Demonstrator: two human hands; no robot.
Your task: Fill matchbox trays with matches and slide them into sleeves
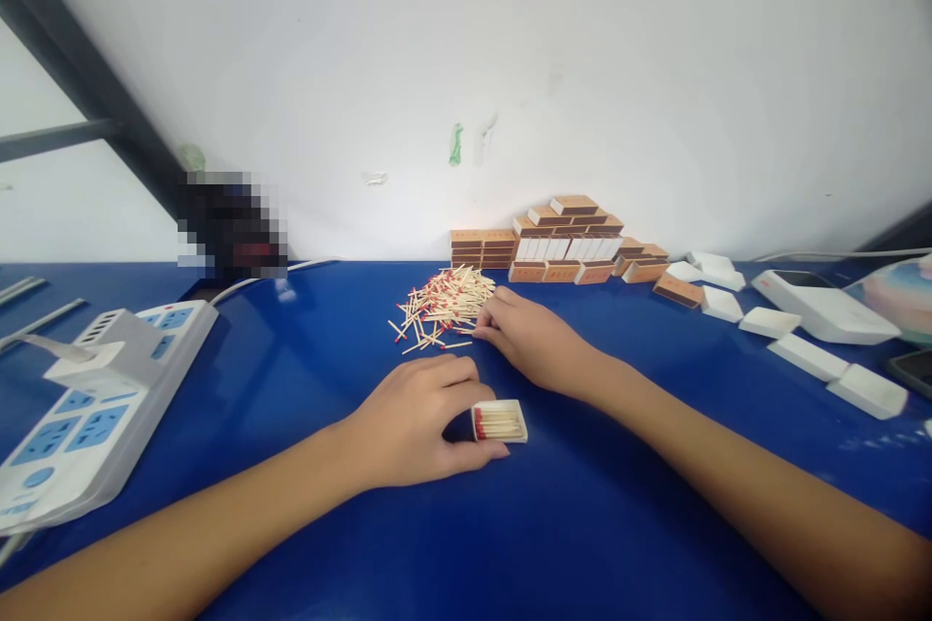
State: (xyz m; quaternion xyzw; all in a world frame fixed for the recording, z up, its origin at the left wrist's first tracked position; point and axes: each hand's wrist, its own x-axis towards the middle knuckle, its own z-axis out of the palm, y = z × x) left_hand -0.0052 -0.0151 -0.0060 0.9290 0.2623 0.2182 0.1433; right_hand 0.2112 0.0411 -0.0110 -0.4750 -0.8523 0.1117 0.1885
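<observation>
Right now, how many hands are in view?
2. The left hand holds the tray of matches; the right hand is at the right edge of the loose match pile. No others show.

One camera sits on the head here, looking forward and down, close to both hands [422, 419], facing the white wall [582, 49].

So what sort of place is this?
Perhaps a small indoor workshop: the blue table against a wall holds loose matches, a stack of matchboxes and a power strip.
</observation>
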